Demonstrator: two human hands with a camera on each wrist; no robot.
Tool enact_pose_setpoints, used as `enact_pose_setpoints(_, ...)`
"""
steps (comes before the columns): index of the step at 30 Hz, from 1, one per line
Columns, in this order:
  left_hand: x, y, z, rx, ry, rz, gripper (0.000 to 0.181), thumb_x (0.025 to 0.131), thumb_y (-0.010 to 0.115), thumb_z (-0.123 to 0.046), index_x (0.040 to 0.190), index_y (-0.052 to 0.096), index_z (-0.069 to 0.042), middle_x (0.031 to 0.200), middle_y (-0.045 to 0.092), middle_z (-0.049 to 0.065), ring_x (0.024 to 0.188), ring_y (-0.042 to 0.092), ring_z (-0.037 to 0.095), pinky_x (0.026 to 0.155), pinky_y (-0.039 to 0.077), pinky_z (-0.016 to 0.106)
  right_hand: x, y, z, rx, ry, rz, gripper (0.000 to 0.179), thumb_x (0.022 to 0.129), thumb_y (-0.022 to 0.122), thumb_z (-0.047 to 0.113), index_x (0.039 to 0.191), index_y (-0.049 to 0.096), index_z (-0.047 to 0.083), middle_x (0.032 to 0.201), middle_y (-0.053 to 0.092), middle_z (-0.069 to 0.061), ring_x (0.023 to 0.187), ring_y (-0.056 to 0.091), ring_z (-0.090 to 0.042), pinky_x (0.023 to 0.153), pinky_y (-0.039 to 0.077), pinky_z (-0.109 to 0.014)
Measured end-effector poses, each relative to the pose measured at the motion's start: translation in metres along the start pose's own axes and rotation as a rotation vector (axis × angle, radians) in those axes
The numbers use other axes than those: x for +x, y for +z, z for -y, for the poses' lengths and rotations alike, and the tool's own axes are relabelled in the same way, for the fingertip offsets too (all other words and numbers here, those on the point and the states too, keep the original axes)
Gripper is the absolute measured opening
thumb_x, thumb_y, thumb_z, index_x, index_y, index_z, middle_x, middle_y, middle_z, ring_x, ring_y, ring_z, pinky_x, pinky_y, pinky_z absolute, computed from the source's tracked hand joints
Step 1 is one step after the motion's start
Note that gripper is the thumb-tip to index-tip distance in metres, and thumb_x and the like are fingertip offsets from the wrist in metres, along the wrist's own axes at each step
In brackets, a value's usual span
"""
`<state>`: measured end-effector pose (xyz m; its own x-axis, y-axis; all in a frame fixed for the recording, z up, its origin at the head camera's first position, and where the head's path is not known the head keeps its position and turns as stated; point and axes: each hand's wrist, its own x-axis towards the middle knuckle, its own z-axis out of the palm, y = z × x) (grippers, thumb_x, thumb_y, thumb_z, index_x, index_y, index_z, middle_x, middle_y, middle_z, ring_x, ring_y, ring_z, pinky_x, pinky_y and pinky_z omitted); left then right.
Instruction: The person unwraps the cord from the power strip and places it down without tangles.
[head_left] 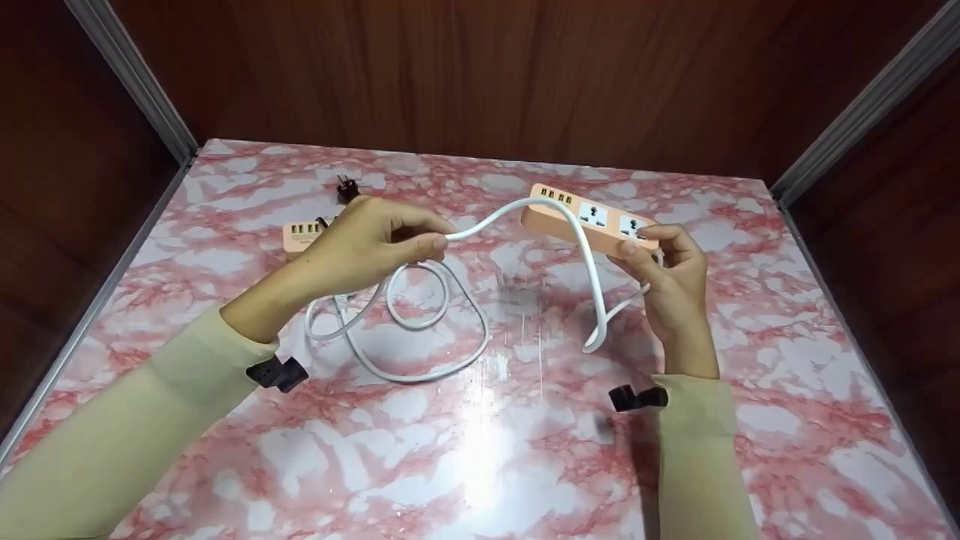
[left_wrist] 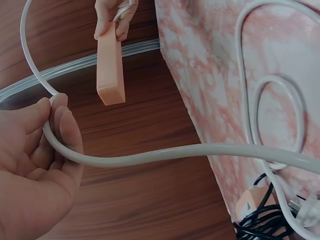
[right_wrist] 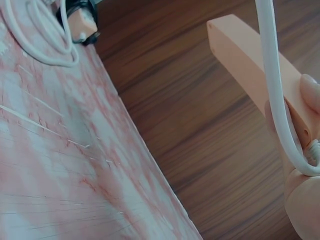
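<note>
My right hand (head_left: 675, 281) grips one end of a peach power strip (head_left: 555, 221), its white sockets and USB ports facing up and toward me in the head view. A white cable (head_left: 590, 262) leaves that end, where a ribbed sleeve (right_wrist: 313, 150) shows in the right wrist view. It loops down and then arches over the strip to my left hand (head_left: 360, 244), which pinches it between thumb and fingers. Behind the left hand, a second peach power strip (head_left: 300, 238) lies on the table, partly hidden.
More white cable (head_left: 486, 330) lies in loops on the pink marbled table (head_left: 420, 465). A black plug (head_left: 347, 189) lies near the second strip, with a bundled black cord (left_wrist: 262, 225) around it. Brown wood-grain panels (head_left: 480, 75) wall the table's back and sides.
</note>
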<state>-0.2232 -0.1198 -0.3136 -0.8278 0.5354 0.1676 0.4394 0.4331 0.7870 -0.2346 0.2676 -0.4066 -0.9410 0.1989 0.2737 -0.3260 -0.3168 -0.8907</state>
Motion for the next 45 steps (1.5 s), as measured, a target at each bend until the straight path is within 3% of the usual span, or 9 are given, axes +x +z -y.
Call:
enact_pose_setpoints(11,-0.009,0.004,0.014,0.095,0.001,0.093,0.021,0.105,0.07,-0.022,0.123,0.081,-0.017,0.097,0.081,-0.003,0.082,0.071,0.013,0.068,0.051,0.028,0.0,0.0,-0.001,-0.004,-0.003,-0.004,0.024,0.089,0.071,-0.019,0.098,0.071,0.002,0.113,0.059,-0.016,0.103,0.067,-0.032,0.086,0.064,-0.044)
enact_pose_setpoints(19,-0.009,0.015,0.028,0.136,0.068,0.165,0.017,0.104,0.071,-0.022,0.116,0.083,-0.018,0.1,0.081,-0.004,0.082,0.067,0.01,0.073,0.047,0.031,0.0,-0.001,-0.002,-0.021,-0.007,-0.014,0.024,0.089,0.072,-0.019,0.099,0.071,0.002,0.115,0.059,-0.016,0.104,0.066,-0.031,0.087,0.064,-0.043)
enact_pose_setpoints(25,-0.009,0.022,0.033,0.17,0.105,0.219,0.017,0.103,0.072,-0.021,0.115,0.084,-0.017,0.098,0.081,-0.005,0.084,0.069,0.01,0.077,0.052,0.035,0.001,-0.001,-0.003,-0.029,-0.008,-0.022,0.023,0.088,0.072,-0.019,0.099,0.071,0.002,0.113,0.059,-0.016,0.103,0.066,-0.032,0.087,0.063,-0.043)
enact_pose_setpoints(34,-0.007,0.039,0.037,0.261,0.245,0.378,0.016,0.103,0.071,-0.018,0.11,0.084,-0.013,0.092,0.079,-0.003,0.082,0.069,0.01,0.08,0.057,0.036,0.003,-0.004,-0.005,-0.035,0.008,-0.039,0.023,0.088,0.076,-0.016,0.102,0.07,0.001,0.118,0.056,-0.017,0.109,0.063,-0.036,0.09,0.062,-0.043)
enact_pose_setpoints(40,-0.004,0.051,0.04,0.323,0.365,0.379,0.014,0.103,0.071,-0.02,0.108,0.084,-0.016,0.094,0.08,-0.006,0.087,0.072,0.012,0.087,0.056,0.039,0.004,-0.004,-0.009,-0.078,0.005,-0.035,0.023,0.087,0.079,-0.014,0.104,0.069,-0.002,0.12,0.056,-0.019,0.107,0.064,-0.036,0.09,0.062,-0.043)
enact_pose_setpoints(45,-0.003,0.06,0.044,0.334,0.386,0.379,0.015,0.103,0.071,-0.022,0.109,0.084,-0.017,0.097,0.08,-0.004,0.088,0.072,0.014,0.084,0.056,0.039,0.004,-0.006,-0.014,-0.135,0.009,-0.061,0.023,0.086,0.082,-0.011,0.103,0.069,-0.003,0.121,0.059,-0.019,0.105,0.065,-0.035,0.089,0.063,-0.041)
